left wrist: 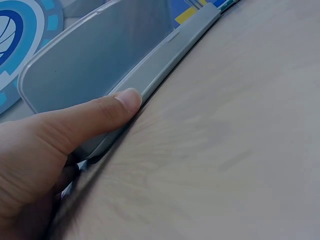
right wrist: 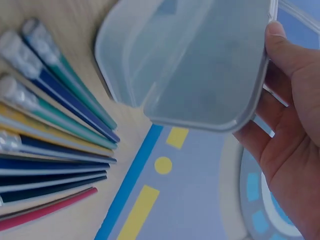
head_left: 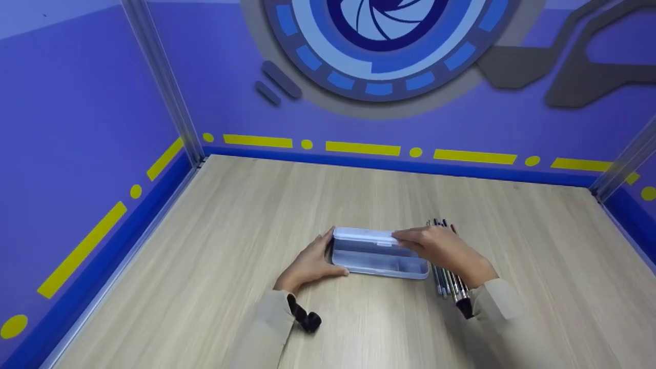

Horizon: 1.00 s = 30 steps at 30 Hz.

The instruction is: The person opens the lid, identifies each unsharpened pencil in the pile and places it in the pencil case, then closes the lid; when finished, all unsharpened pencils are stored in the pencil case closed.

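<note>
A translucent plastic pencil case (head_left: 366,260) lies on the table with its hinged lid (head_left: 359,234) raised at the back. No contents show inside its tray. My left hand (head_left: 310,264) grips the case's left end, its thumb (left wrist: 107,112) pressing along the front wall. With thumb and fingers, my right hand (right wrist: 295,110) pinches the lid's free edge near its right corner. Right beside the case, partly under my right wrist, lies a loose row of several pencils (head_left: 445,282), with eraser ends toward me; blue, green, yellow and red ones show in the right wrist view.
The wood-grain table (head_left: 246,220) runs back to a blue-purple wall panel (head_left: 220,92) with yellow markings. Another panel (head_left: 77,154) borders the table's left side, and metal posts (head_left: 164,82) stand at the back corners. A black strap (head_left: 306,319) hangs at my left wrist.
</note>
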Each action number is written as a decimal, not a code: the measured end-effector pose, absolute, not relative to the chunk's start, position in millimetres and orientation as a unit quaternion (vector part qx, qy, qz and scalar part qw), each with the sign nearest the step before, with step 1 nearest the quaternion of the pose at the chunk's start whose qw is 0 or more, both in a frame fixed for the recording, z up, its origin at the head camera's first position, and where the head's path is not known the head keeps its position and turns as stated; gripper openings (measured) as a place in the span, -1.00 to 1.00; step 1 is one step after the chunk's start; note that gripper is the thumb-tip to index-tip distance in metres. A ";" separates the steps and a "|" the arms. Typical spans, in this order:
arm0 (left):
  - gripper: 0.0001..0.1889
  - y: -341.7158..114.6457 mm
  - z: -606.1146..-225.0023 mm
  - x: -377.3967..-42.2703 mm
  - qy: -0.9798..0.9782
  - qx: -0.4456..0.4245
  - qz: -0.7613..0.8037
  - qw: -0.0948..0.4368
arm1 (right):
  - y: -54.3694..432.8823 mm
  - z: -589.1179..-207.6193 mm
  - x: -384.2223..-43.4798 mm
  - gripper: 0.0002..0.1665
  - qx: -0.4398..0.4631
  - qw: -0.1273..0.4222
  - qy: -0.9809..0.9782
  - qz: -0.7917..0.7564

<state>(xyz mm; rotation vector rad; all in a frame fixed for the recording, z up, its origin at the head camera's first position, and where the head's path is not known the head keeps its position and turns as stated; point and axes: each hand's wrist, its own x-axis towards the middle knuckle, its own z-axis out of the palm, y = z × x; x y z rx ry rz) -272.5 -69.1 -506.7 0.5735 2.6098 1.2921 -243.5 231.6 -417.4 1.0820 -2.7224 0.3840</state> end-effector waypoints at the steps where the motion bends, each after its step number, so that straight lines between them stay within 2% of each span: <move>1: 0.20 -69.1 -506.9 -272.5 0.877 0.194 0.431 0.085 | 233.4 -416.1 -244.1 -0.67 0.360 0.091 -0.919 0.132; 19: 0.21 -68.9 -508.3 -272.2 0.872 0.201 0.438 0.081 | 259.5 -410.4 -256.0 -0.72 0.284 0.087 -0.931 0.214; 30: 0.16 -67.9 -506.9 -273.8 0.870 0.214 0.438 0.071 | 260.3 -415.7 -261.0 -0.81 0.181 0.126 -0.936 0.275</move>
